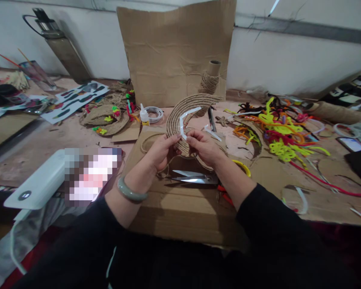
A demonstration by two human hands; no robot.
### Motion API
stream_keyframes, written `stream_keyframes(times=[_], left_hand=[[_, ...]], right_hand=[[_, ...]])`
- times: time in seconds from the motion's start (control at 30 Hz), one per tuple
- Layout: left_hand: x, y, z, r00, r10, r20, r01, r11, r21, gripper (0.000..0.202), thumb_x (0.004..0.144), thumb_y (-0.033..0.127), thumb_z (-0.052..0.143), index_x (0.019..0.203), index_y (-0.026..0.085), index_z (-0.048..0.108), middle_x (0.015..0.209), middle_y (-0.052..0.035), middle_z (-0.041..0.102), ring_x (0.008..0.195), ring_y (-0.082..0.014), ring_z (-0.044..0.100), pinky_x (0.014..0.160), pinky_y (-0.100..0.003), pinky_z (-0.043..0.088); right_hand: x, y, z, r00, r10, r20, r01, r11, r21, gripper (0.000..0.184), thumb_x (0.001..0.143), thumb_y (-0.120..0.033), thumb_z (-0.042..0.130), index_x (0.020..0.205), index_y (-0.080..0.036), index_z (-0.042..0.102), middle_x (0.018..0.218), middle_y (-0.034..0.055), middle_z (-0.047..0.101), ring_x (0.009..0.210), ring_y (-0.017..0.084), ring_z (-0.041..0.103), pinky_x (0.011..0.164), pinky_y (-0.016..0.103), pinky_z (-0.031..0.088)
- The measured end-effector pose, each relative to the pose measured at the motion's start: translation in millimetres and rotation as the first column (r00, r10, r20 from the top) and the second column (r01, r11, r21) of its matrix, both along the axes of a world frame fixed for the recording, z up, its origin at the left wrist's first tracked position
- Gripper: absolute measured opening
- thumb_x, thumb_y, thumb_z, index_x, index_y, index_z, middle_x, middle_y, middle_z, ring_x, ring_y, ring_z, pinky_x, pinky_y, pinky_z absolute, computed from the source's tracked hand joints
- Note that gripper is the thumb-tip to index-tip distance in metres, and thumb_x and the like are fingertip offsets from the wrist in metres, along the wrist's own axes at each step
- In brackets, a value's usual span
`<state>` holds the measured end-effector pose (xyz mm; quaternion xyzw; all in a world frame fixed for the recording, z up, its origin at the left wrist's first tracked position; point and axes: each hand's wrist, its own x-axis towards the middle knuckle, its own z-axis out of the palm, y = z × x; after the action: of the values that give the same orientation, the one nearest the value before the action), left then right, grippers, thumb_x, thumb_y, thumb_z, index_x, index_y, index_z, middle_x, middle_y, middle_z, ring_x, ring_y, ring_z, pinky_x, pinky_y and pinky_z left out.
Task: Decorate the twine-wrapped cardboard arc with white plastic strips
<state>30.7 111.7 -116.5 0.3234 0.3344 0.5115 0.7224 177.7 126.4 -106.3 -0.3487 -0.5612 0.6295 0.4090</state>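
Black sleeves (78, 249) reach to two hands above a cardboard sheet (180, 212) on the desk (33, 148). The left hand (161, 153) pinches a white strip (183, 122) against a twine-wrapped crescent (176, 116). The right hand (206, 148) grips the crescent's lower end. Scissors (195, 177) lie just beneath.

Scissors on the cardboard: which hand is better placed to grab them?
Right, probably. The scissors lie with tips pointing left and pivot end just under the right hand. The left hand is farther from that end. Both hands hold the rope-wrapped crescent, so one grip must release first.
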Motion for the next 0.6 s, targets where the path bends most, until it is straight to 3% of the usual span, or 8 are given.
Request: stream_keyframes(times=[0.37,0.6], left_hand=[[-1.3,-1.2,3.8,1.000,0.002,0.005,-0.002,1.000,-0.022,0.024,0.068,0.030,0.074,0.081,0.013,0.064,0.067,-0.0010,0.065,0.054,-0.0096,0.057,0.051,-0.021,0.045],[0.4,-2.0,2.4,0.999,-0.024,-0.047,0.024,1.000,-0.001,0.026,0.065,0.027,0.075,0.086,0.012,0.066,0.075,-0.0047,0.069,0.061,-0.0133,0.062,0.059,-0.026,0.050]], right_hand=[[3.2,0.2,-2.0,0.999,0.045,-0.031,-0.045,0.999,-0.011,0.046,0.060,-0.057,0.075,0.071,-0.020,0.051,0.057,-0.0070,0.051,0.050,0.006,0.046,0.050,0.020,0.040],[8.1,6.1,-1.2,0.996,-0.078,-0.043,0.077,0.997,-0.026,0.053,0.059,-0.067,0.071,0.077,-0.020,0.055,0.063,-0.0042,0.054,0.051,0.007,0.048,0.049,0.021,0.040]])
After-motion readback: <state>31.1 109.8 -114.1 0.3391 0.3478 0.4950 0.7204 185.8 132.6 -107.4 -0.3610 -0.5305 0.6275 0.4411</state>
